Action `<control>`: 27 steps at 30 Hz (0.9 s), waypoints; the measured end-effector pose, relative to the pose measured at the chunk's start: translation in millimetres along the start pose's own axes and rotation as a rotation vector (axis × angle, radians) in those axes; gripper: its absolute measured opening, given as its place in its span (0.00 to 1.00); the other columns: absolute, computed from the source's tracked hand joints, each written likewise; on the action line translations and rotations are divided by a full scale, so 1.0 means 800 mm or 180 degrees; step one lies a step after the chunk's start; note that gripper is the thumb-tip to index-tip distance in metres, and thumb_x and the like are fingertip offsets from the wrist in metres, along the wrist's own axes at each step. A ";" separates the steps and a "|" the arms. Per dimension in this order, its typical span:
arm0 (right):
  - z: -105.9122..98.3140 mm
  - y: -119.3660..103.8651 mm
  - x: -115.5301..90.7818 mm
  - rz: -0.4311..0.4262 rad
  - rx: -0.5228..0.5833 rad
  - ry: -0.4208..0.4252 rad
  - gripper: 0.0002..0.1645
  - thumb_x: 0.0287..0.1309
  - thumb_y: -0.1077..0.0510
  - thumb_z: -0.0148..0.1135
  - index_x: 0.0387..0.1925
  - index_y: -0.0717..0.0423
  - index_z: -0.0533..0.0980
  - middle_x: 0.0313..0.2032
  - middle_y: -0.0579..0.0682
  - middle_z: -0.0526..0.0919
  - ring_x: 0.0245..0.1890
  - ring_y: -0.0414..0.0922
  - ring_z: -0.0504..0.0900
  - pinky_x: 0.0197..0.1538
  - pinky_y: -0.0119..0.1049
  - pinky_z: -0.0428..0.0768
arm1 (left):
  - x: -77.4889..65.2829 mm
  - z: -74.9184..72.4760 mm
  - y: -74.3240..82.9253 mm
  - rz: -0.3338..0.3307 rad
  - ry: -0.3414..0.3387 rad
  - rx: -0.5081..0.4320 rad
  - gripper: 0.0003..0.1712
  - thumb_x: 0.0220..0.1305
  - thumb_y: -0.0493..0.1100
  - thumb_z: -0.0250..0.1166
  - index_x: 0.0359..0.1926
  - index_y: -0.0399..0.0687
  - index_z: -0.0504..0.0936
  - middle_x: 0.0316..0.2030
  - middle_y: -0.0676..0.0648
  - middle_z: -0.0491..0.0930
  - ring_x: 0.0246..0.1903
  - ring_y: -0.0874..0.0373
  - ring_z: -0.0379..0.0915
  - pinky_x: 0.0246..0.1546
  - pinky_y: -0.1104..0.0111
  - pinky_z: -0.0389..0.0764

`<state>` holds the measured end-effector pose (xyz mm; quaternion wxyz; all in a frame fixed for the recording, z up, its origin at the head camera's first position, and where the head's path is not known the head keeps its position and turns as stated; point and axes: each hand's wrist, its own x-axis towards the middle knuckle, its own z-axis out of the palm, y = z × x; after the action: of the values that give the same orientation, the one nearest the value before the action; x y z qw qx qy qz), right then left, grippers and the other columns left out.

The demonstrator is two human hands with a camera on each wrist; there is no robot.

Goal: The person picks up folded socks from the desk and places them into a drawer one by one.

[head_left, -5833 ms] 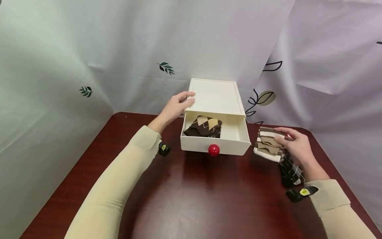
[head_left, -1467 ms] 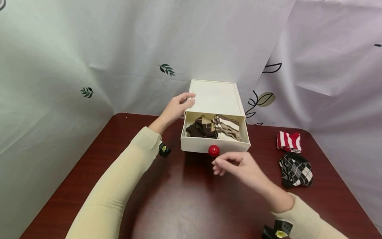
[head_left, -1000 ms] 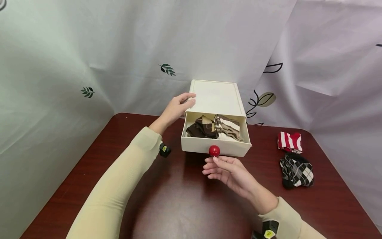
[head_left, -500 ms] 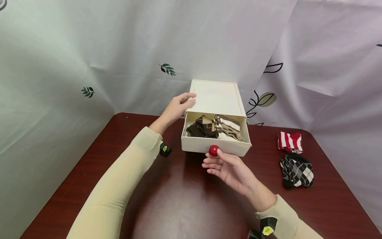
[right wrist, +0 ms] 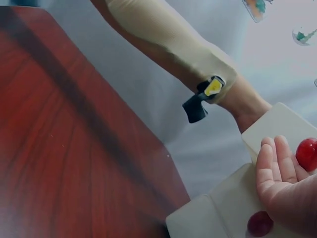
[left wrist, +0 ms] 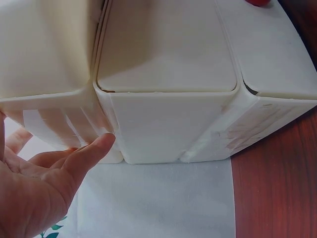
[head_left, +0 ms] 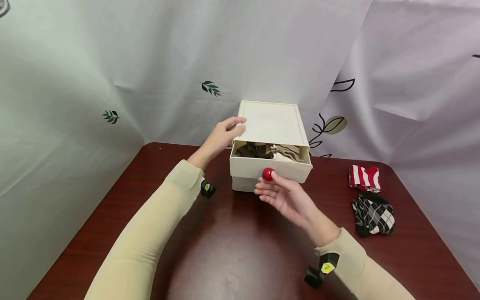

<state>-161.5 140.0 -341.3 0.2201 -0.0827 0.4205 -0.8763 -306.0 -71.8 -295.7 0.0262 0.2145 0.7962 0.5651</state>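
Note:
The white drawer unit (head_left: 271, 118) stands at the back of the table, its top drawer (head_left: 249, 166) partly pulled out. Inside lie dark brown patterned socks (head_left: 253, 151) and striped tan-and-white socks (head_left: 286, 153), partly hidden by the drawer front. My left hand (head_left: 223, 132) rests against the unit's upper left edge; in the left wrist view its fingers (left wrist: 91, 156) press the side wall. My right hand (head_left: 286, 198) has its thumb on the red knob (head_left: 268, 174), with the index finger under it and the other fingers extended below.
Red-and-white striped socks (head_left: 363, 178) and black-and-grey argyle socks (head_left: 373, 213) lie folded at the right of the dark red table (head_left: 210, 258). A lower drawer's red knob (right wrist: 260, 224) shows in the right wrist view. Pale curtains (head_left: 180, 54) hang close behind.
The striped tan-and-white socks went from my right hand into the drawer. That hand then came to the knob, and the drawer has slid partway in. My left hand stays put.

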 end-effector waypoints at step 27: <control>-0.014 -0.023 0.051 -0.0084 0.0090 0.0335 0.15 0.69 0.55 0.47 0.39 0.63 0.75 0.37 0.57 0.81 0.40 0.50 0.80 0.47 0.38 0.76 | 0.002 -0.001 0.006 0.0007 0.0066 0.0024 0.22 0.65 0.50 0.57 0.59 0.53 0.74 0.61 0.47 0.67 0.59 0.55 0.63 0.50 0.58 0.72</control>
<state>-207.0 139.6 -335.5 0.1873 -0.0389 0.4180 -0.8881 -306.1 -70.4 -290.8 0.0165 0.2096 0.7983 0.5644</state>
